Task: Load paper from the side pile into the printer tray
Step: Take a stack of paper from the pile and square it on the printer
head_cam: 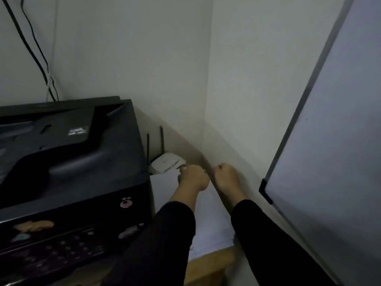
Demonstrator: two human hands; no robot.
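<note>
Alongside the black printer [68,162], the white paper pile [208,223] fills the desk's [208,265] right edge by the wall. Both hands curl at the pile's far end: left hand [192,177] seemingly pinching sheets, right hand [225,176] fisted, grip unclear.

Office corner: multifunction printer [68,162], whiteboard [334,141], wifi router [167,163] on desk.

White router [167,163], leaning whiteboard [334,129]
</note>
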